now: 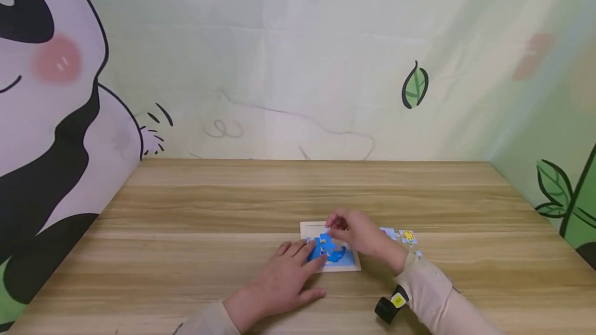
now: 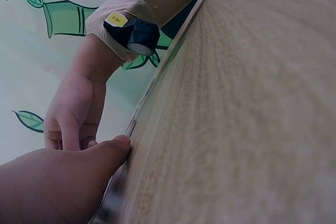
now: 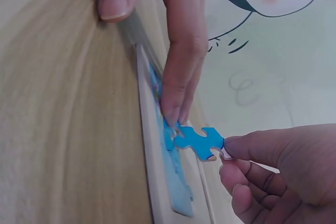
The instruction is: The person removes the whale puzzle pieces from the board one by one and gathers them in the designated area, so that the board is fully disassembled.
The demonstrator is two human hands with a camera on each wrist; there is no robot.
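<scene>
Narrow way at the frame [image 1: 342, 269]

Wide bare table [image 1: 186, 211] lies at left and behind the frame, up to the wall [image 1: 261, 81]. The left hand [image 1: 286, 278] blocks the frame's left side; the right hand [image 1: 360, 231] with its puzzle piece [image 3: 199, 142], the far right part. Loose pieces [image 1: 407, 237] lie at right. In front there is a gap between the hands, narrowed by the wrist camera [image 1: 390, 305].

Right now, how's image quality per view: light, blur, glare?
Head: soft, fairly even light, puzzle tray small but readable; left wrist: dimmer, strongly tilted, near tabletop smeared and soft; right wrist: a bit hazy, tabletop grain soft, but the blue puzzle piece pinched by the right hand has a clear outline; no strong glare in any view.
</scene>
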